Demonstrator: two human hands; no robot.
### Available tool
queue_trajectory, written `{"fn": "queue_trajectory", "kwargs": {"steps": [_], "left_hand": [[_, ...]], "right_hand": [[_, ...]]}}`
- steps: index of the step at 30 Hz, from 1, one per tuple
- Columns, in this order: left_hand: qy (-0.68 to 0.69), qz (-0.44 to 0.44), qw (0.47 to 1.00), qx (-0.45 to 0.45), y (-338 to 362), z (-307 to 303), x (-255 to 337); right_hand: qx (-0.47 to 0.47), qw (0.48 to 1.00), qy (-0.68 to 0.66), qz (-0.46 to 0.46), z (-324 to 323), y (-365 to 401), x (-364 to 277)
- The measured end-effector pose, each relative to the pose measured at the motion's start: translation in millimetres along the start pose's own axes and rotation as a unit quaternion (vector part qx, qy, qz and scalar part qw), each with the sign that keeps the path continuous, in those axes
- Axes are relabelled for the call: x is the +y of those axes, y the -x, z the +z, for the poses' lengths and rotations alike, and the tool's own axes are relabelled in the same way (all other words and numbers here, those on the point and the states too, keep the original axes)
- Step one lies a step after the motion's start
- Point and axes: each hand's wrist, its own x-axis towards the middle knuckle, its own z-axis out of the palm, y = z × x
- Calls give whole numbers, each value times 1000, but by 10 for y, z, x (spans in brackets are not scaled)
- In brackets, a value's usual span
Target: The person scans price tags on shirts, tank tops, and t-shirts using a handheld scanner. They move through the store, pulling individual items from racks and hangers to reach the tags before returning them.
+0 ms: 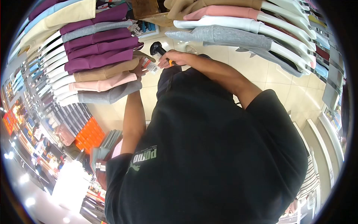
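Note:
In the head view, my right hand (174, 58) is closed around a black handheld barcode scanner (157, 49) with a yellow-orange part near the fingers. Its rounded head rises above the hand. Just left of it is a white and red price tag (150, 66) with small print. My left hand (138, 71) is at the tag's left edge, pinching it beside the sleeve end of a brown garment (106, 71); some of its fingers are hidden. Purple garments (102, 50) hang behind the brown one, and pink and grey garments (112, 93) hang nearer me.
Another rack at the upper right holds grey, white and pink garments (227, 35) on white hangers. Pale floor tiles (276, 80) run between the racks. Orange boxes (90, 134) and folded clothes (104, 147) lie at lower left; white shelving (315, 138) stands at right.

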Motion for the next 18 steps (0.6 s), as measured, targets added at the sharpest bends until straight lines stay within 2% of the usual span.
{"fn": "queue_trajectory", "kwargs": {"steps": [18], "left_hand": [[17, 45, 999, 0, 174, 7, -104]], "right_hand": [[8, 1000, 25, 8, 50, 13, 22]]}}
